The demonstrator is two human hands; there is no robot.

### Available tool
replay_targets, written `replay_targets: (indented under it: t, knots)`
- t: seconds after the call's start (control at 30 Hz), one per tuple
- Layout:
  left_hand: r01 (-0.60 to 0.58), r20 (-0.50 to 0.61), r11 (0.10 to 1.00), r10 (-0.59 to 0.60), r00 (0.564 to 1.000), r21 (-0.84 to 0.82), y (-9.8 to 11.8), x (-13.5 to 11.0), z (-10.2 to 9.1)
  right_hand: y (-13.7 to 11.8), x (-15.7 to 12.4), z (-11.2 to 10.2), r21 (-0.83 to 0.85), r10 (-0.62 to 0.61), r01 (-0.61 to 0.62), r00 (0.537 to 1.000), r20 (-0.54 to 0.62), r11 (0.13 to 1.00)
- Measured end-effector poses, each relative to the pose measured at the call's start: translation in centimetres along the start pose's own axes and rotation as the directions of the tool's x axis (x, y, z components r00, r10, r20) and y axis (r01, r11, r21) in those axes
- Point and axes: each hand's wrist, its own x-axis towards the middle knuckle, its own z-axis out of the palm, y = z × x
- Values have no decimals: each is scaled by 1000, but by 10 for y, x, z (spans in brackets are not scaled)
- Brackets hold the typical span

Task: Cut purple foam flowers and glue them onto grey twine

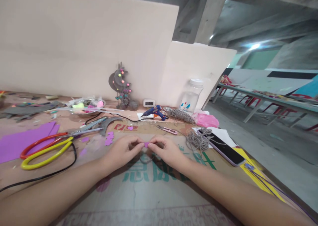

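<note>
My left hand [123, 149] and my right hand [166, 150] meet over the middle of a cardboard sheet [149, 189]. Both pinch one small purple foam piece [146, 144] between their fingertips. A thin grey cord loop [145, 159] lies just under the hands. Small purple foam cut-outs [109, 139] lie to the left of my left hand.
Scissors with red and yellow handles [47, 146] and purple foam sheets [22, 140] lie at left, with a black cable [49, 173]. A blue glue gun [155, 111], a pink utility knife [167, 130], grey cord [196, 140], a phone [225, 149] and a plastic jar [191, 96] lie beyond.
</note>
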Motion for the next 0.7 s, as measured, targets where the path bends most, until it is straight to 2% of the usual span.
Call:
replay_targets:
  t: [0.07, 0.13, 0.23, 0.3, 0.47, 0.7]
  knots:
    - [22, -12, 1000, -22, 1000, -21, -2, 0, 1, 1, 2, -4, -62, -52, 49, 998, -39, 997]
    - [46, -32, 998, -48, 998, -39, -4, 0, 1, 6, 8, -14, -122, -83, 68, 988, -129, 990]
    - [53, -61, 997, -55, 997, -48, -5, 0, 1, 21, 21, -40, -177, -84, 31, 951, -297, 984]
    - [49, -69, 998, -53, 996, -50, -6, 0, 1, 34, 31, -58, -223, -60, -18, 940, -335, 975]
    - [83, -79, 990, -92, 993, -114, -7, 1, 1, 67, 60, -83, -303, 9, -85, 970, -243, 949]
    - [88, -87, 985, -101, 991, -148, -11, 3, 3, 84, 125, -82, -360, 61, -96, 992, -107, 928]
